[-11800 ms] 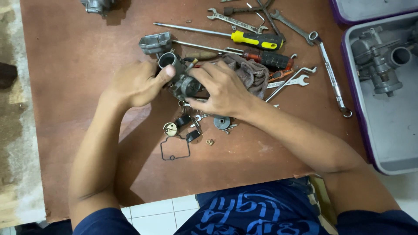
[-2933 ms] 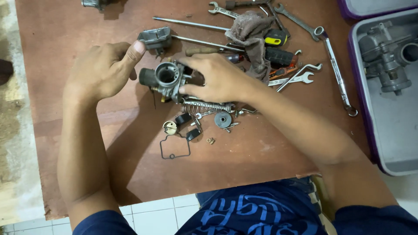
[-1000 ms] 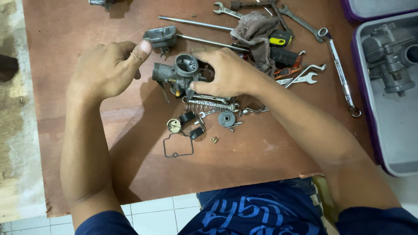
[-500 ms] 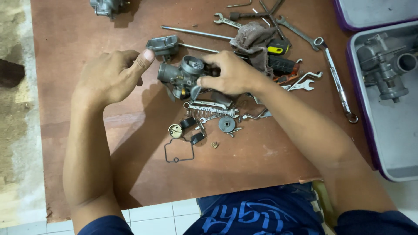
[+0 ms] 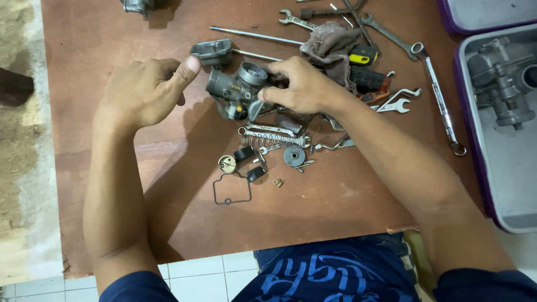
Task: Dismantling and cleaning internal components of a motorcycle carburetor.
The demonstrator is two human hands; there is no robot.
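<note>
My right hand (image 5: 299, 86) grips the carburetor (image 5: 238, 89) above the spring (image 5: 274, 136); left hand (image 5: 146, 89), loosely curled and empty, should steady it.

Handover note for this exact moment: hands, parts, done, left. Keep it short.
Right hand: grips the carburetor, held just above the board.
Left hand: loosely curled and holding nothing, thumb pointing at the carburetor, not touching it.
Parts: spring, gasket, round disc and small bits lie loose below the carburetor. Float bowl lies just behind it. Wrenches, screwdrivers and rag at back right.
Done: carburetor stripped of those parts.
Left: loose parts not yet on it.
</note>
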